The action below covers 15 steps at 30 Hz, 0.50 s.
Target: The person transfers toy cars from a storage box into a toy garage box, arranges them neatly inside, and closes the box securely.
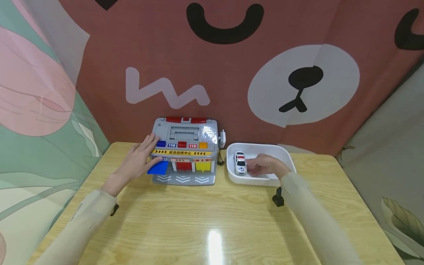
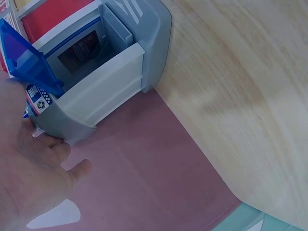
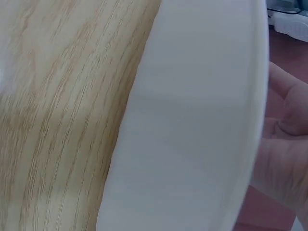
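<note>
A grey toy emergency-station garage (image 1: pixel 185 147) stands toward the back of the table. My left hand (image 1: pixel 140 156) rests along its upper left edge, fingers extended, with the thumb close by the raised blue door (image 1: pixel 158 168). In the left wrist view that blue door (image 2: pixel 31 60) is swung up, and the bay (image 2: pixel 82 53) behind it shows. To the right, a white toy police car (image 1: pixel 240 163) lies in a white plastic tray (image 1: pixel 261 181). My right hand (image 1: pixel 265 164) reaches into the tray, its relaxed fingertips right at the car's side; the tray wall hides them in the right wrist view.
The garage's red door (image 1: pixel 183 166) and yellow door (image 1: pixel 203 166) are down. A small light-grey part (image 1: pixel 222 138) sticks out at the garage's right side, near the tray. A curtain with a bear print (image 1: pixel 212 73) hangs right behind the table (image 1: pixel 192 221).
</note>
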Each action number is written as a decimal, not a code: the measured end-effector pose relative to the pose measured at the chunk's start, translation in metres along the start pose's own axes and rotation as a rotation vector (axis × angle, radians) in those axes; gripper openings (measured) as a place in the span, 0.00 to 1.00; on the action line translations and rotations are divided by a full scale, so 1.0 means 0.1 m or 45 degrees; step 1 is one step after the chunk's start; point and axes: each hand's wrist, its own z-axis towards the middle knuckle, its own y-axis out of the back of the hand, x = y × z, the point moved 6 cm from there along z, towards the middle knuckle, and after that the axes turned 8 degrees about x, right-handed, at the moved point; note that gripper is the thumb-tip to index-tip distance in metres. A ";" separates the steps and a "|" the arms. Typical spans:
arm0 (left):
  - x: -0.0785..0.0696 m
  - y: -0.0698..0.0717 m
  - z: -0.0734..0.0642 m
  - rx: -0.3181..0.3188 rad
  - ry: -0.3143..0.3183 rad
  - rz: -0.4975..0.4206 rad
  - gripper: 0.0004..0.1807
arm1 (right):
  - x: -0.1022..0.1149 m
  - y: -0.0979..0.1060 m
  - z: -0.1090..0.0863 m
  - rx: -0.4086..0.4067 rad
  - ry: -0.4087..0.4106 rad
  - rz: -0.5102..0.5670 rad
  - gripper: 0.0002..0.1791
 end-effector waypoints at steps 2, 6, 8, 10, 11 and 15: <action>-0.01 0.00 0.00 -0.001 -0.005 -0.005 0.45 | -0.03 -0.01 0.04 -0.022 -0.034 0.003 0.13; -0.03 -0.01 0.00 -0.006 -0.005 0.001 0.45 | -0.05 -0.01 0.08 -0.065 -0.090 -0.026 0.10; -0.03 -0.02 0.00 -0.008 -0.008 0.007 0.45 | -0.06 -0.01 0.09 -0.078 -0.106 -0.034 0.09; -0.04 -0.01 0.00 -0.016 -0.007 0.015 0.45 | -0.06 -0.02 0.11 -0.077 -0.109 -0.042 0.08; -0.04 -0.01 0.00 -0.018 -0.007 0.012 0.45 | -0.06 -0.03 0.12 -0.075 -0.107 -0.044 0.08; -0.03 0.00 0.00 -0.033 -0.011 0.011 0.45 | -0.07 -0.03 0.16 -0.106 -0.114 -0.055 0.08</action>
